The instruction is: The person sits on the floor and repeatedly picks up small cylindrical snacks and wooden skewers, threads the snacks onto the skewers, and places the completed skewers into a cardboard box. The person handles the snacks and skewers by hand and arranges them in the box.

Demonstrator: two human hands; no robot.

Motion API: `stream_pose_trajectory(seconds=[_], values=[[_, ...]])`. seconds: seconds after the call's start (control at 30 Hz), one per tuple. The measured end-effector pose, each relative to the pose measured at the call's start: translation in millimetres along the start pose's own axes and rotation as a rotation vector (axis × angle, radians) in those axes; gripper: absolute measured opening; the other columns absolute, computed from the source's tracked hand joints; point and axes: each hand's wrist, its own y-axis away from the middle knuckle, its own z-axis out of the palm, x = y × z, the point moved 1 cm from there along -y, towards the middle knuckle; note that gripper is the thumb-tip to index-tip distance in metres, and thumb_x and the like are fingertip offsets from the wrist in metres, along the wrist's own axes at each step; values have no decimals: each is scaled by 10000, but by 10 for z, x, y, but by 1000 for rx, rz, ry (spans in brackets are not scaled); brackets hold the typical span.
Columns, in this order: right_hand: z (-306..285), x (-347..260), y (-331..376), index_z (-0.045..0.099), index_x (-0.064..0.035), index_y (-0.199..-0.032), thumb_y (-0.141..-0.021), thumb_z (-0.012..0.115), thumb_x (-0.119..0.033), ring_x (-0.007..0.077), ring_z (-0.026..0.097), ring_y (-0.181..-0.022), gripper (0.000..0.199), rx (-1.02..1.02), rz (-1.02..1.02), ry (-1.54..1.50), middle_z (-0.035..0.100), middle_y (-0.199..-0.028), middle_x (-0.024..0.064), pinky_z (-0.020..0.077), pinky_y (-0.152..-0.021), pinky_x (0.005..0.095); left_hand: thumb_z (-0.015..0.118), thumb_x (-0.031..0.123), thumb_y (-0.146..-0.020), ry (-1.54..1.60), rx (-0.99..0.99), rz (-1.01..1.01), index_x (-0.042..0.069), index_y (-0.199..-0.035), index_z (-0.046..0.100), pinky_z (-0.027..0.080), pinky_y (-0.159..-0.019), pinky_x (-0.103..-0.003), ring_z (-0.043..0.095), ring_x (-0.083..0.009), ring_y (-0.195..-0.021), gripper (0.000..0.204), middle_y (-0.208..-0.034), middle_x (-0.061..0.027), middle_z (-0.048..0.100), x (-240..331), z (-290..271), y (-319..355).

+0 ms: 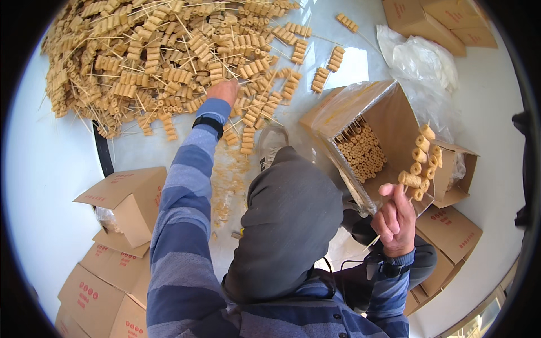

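My right hand (394,221) is closed around the thin sticks of a few skewers (418,163) threaded with ring-shaped, golden-brown rolls. The rolls point up above my fingers, near the right side of an open carton (362,101). Inside that carton, many skewered rolls (363,151) lie stacked with their round ends showing. At the near edge of a large heap of the same skewers (163,50), my left hand (224,92) is closed among the sticks. Its fingertips and whatever they grip are hidden.
Loose skewers (319,79) lie right of the heap on the shiny floor. Clear plastic bags (420,62) sit behind the carton. Cardboard boxes stand lower left (93,293), lower right (451,231) and upper right (434,19). Crumbs (225,180) litter the floor by my shoe (273,143).
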Motion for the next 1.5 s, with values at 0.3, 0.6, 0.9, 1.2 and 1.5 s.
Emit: stream_pose_trajectory(seconds=[0.3,0.6,0.9,1.2,1.5], values=[[547,-50,-177,685,-20,-887,-1091,302,-480,233,551,-496,633,-242,11,-72,513,-536,70,357,-382,265,539,209,-980,118,387,180,104,-1022,578,528,-672,-491,660,-383,-810,120,-905,-157,662,162,-1261,947],[1165,52,264,603,56,-1264,-1078,336,-498,269,708,-985,642,-421,91,17,703,-1138,179,571,-703,313,596,34,-925,96,777,366,58,-1189,637,521,-725,-394,637,-316,-856,268,-957,-125,635,832,-2747,1666],[1695,138,500,517,48,-1315,-1083,390,-425,263,609,-1165,541,-543,-70,-314,605,-1294,169,477,-1042,394,637,62,-806,122,809,883,-55,-1235,606,514,-724,-369,650,-279,-932,446,-1094,-146,654,1694,-3340,2552],[1472,155,559,587,-21,-1135,-1081,447,-308,235,661,-1028,324,-588,-144,-117,680,-1148,162,538,-914,370,660,35,-729,151,604,1012,-63,-1154,628,541,-806,-419,633,-337,-933,437,-1018,-170,629,1936,-3194,2991],[1216,143,555,457,-17,-1376,-1032,503,-95,140,610,-745,356,-456,-300,179,621,-946,52,541,-757,290,603,50,-830,202,429,1024,-21,-1232,607,511,-832,-403,620,-321,-974,408,-1091,-149,642,1840,-2947,3138]])
